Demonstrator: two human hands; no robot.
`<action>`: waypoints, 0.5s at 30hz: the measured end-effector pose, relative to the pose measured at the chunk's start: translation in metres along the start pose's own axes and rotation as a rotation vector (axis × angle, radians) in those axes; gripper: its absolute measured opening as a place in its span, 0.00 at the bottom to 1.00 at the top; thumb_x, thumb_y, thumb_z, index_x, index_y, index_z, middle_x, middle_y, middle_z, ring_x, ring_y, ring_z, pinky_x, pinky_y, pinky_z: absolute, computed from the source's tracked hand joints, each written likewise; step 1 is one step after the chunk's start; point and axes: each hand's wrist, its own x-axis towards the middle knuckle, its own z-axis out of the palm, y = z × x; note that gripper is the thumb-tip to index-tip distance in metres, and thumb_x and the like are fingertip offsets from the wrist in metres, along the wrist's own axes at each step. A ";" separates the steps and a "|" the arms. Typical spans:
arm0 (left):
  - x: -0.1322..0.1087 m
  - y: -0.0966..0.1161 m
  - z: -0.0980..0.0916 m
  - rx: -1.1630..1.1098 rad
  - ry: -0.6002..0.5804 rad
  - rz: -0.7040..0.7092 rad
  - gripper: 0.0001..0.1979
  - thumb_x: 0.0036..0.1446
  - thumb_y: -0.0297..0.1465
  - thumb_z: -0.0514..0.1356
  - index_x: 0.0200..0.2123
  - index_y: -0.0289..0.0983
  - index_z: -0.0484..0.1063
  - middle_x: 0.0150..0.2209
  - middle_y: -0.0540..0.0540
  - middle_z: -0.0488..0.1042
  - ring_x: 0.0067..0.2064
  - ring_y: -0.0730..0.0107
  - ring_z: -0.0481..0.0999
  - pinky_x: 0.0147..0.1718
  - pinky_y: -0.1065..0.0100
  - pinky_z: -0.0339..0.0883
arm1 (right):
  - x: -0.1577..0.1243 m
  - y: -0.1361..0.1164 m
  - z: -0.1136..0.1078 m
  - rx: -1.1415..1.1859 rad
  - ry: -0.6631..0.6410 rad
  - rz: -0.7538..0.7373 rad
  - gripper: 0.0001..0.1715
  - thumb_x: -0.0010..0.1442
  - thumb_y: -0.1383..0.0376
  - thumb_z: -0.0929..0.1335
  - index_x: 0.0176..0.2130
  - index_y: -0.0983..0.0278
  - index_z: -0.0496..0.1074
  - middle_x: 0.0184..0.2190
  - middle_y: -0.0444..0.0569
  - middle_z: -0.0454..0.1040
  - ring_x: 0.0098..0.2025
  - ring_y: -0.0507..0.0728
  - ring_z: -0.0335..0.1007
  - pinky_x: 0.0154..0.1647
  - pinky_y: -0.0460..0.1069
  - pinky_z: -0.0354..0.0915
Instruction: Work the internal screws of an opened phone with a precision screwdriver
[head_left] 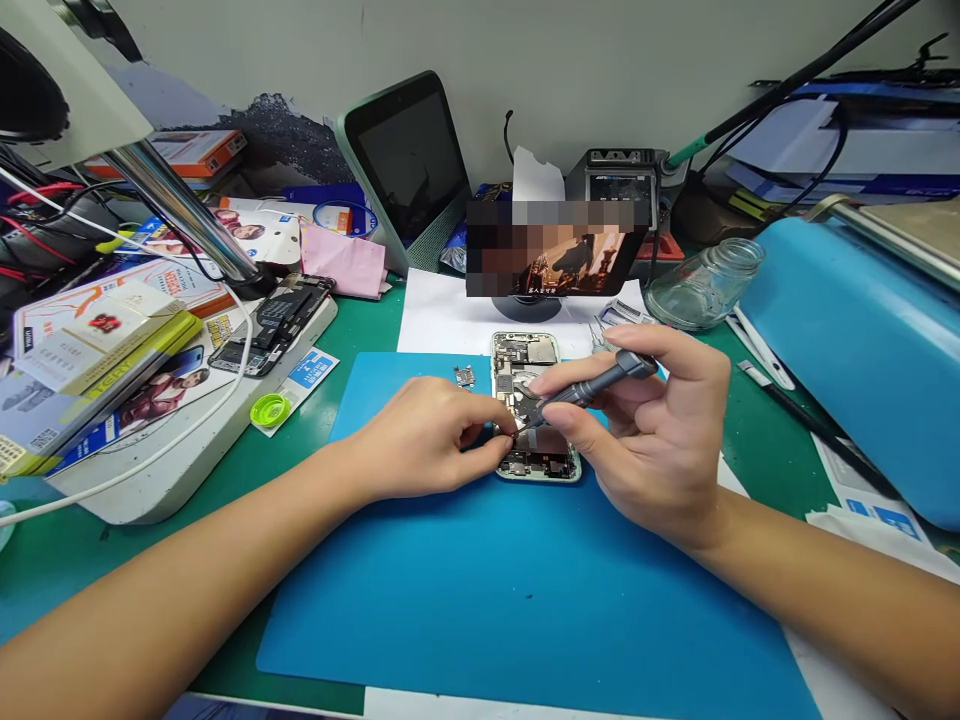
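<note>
An opened smartphone [547, 466] lies on the blue mat [480, 590], its inner boards and parts exposed. My right hand [651, 430] grips a dark grey screwdriver [592, 386], tilted so that its tip points down at the phone's left side. At that same edge, the thumb and forefinger of my left hand [439, 440] are pinched together close to the screwdriver's tip. Whatever may be between those fingertips is too small to make out. A small metal part [465, 376] rests on the mat left of the phone. My fingers cover part of the phone's middle.
Behind the phone stands a device playing a video [577, 260], near a smart display [412, 150]. A glass jar [705, 285] and a blue machine [855, 360] are on the right. Boxes [112, 335], a microscope post [184, 210] and a green cap [270, 410] occupy the left.
</note>
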 end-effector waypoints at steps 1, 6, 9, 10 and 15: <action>0.000 0.000 0.000 0.001 0.000 -0.001 0.08 0.61 0.30 0.60 0.38 0.39 0.80 0.19 0.57 0.65 0.21 0.78 0.62 0.24 0.72 0.51 | 0.000 0.000 0.000 -0.001 -0.001 0.000 0.34 0.60 0.76 0.73 0.57 0.49 0.64 0.50 0.48 0.66 0.40 0.56 0.80 0.36 0.52 0.81; 0.000 -0.001 0.000 0.004 -0.004 -0.006 0.09 0.61 0.30 0.59 0.39 0.39 0.80 0.19 0.56 0.67 0.21 0.77 0.63 0.24 0.72 0.52 | 0.000 0.000 0.001 -0.018 -0.001 0.005 0.33 0.60 0.75 0.73 0.56 0.48 0.64 0.50 0.48 0.67 0.40 0.56 0.80 0.37 0.53 0.81; 0.000 -0.001 0.000 0.005 -0.003 -0.005 0.09 0.61 0.30 0.59 0.39 0.39 0.80 0.20 0.55 0.68 0.21 0.77 0.64 0.24 0.72 0.52 | 0.000 0.001 0.001 -0.013 0.000 -0.013 0.34 0.59 0.76 0.73 0.57 0.49 0.64 0.50 0.48 0.66 0.40 0.56 0.81 0.39 0.53 0.81; 0.000 -0.001 0.000 0.005 -0.002 -0.005 0.09 0.61 0.30 0.59 0.38 0.39 0.80 0.20 0.55 0.69 0.21 0.77 0.64 0.24 0.73 0.52 | 0.000 0.001 0.001 -0.011 0.000 -0.015 0.34 0.59 0.76 0.73 0.57 0.49 0.64 0.51 0.48 0.66 0.40 0.55 0.81 0.40 0.52 0.81; 0.000 -0.002 0.002 0.003 -0.002 0.006 0.10 0.62 0.30 0.59 0.39 0.40 0.81 0.22 0.54 0.73 0.21 0.77 0.66 0.24 0.73 0.53 | -0.001 0.001 0.001 -0.037 0.002 0.009 0.32 0.60 0.74 0.73 0.56 0.49 0.64 0.51 0.48 0.68 0.40 0.56 0.80 0.40 0.54 0.81</action>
